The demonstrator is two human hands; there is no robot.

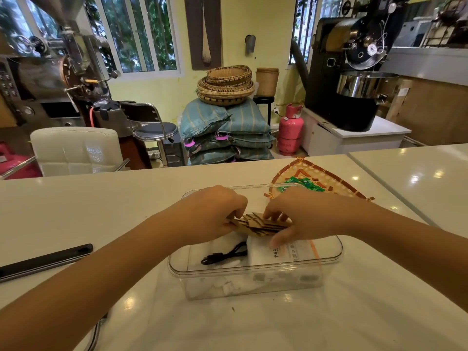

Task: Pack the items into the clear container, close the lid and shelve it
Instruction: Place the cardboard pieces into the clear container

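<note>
Because the brown packets (262, 225) fan out loosely, you pinch them closed-fingered between left hand (215, 209) and right hand (301, 216) above the open container (253, 271).

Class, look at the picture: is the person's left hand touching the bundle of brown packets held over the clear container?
Touching. The head view shows the left hand with fingers closed on the left end of the brown packets, no gap between them.
</note>
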